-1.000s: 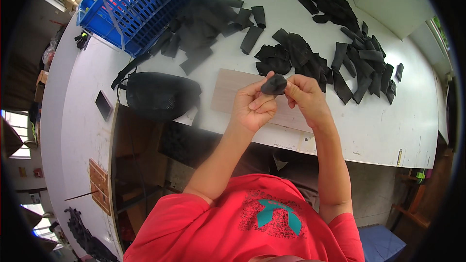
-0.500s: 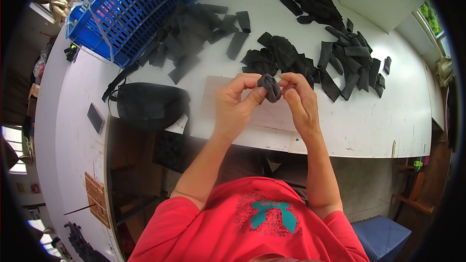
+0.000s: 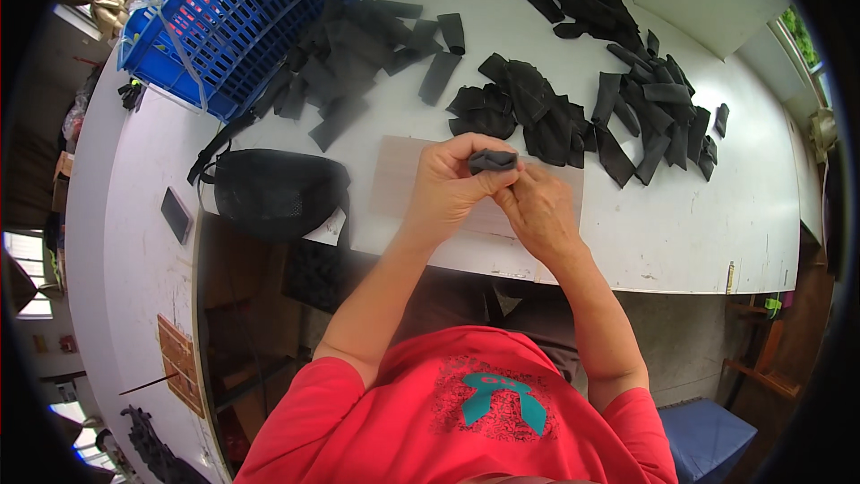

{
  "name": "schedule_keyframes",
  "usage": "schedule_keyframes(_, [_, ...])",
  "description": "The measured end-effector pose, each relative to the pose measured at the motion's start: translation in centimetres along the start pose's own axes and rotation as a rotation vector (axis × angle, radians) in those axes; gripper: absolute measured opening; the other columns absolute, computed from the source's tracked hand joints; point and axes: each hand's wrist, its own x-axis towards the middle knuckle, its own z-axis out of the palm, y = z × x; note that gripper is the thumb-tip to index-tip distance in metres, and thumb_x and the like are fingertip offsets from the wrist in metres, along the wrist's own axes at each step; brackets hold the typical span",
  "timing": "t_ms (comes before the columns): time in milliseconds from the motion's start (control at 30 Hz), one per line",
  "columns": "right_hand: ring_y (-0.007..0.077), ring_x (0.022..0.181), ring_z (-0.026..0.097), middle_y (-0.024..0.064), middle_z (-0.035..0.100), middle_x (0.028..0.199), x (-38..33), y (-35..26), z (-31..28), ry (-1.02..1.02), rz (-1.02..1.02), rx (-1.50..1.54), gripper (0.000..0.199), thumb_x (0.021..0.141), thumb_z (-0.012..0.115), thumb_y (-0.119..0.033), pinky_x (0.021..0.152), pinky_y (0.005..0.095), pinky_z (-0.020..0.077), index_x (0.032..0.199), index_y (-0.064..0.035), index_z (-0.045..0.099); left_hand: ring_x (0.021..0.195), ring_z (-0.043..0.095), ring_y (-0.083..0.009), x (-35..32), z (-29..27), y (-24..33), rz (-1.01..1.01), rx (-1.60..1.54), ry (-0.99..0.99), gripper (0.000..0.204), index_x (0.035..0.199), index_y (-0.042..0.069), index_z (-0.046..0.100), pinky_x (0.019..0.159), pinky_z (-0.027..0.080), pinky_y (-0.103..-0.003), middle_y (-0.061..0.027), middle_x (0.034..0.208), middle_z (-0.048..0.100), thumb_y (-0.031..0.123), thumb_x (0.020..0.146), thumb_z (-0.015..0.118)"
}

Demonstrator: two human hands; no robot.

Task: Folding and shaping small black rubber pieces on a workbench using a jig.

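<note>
Both hands meet above the near edge of a white table (image 3: 681, 224). My left hand (image 3: 452, 181) pinches a small black fabric piece (image 3: 493, 159) between thumb and fingers. My right hand (image 3: 536, 208) sits just below and right of it, fingertips touching the same piece. Under the hands lies a pale brown rectangular sheet (image 3: 394, 181). Behind them, a heap of several black fabric pieces (image 3: 528, 112) is spread on the table.
A blue plastic crate (image 3: 242, 9) stands at the far left with black strips (image 3: 358, 45) beside it. More black pieces (image 3: 654, 99) lie at the right. A black mesh bag (image 3: 273, 190) sits left of the hands, and a dark flat phone-like object (image 3: 176, 213) lies further left.
The black piece has been pressed flatter and narrower between the fingers. The hands stay together over the brown sheet; the view shifted slightly.
</note>
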Motion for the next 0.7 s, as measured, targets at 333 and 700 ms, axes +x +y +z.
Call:
schedule_keyframes(333, [0.0303,0.054,0.051,0.0114,0.052,0.062,-0.9,0.9,2.1,0.175,-0.034,0.322,0.012,0.077,0.056,-0.011,0.046,0.0376,0.0387,0.071,-0.0020,0.051,0.070,0.046,-0.0102,-0.1,0.9,-0.1,0.322,0.678,0.006,0.009,0.078,-0.001,0.060,0.063,0.038,-0.022,-0.0017,0.072,0.054,0.000,0.070,0.064])
schedule_keyframes(700, [0.0307,0.055,0.053,0.0119,0.055,0.062,-1.0,0.2,1.4,-0.057,0.099,0.289,0.013,0.078,0.056,-0.016,0.047,0.0380,0.0404,0.077,-0.0034,0.056,0.070,0.052,-0.0112,-1.2,1.0,0.0,0.304,0.576,0.108,0.009,0.081,0.000,0.061,0.063,0.040,-0.022,-0.0047,0.075,0.059,0.004,0.073,0.062])
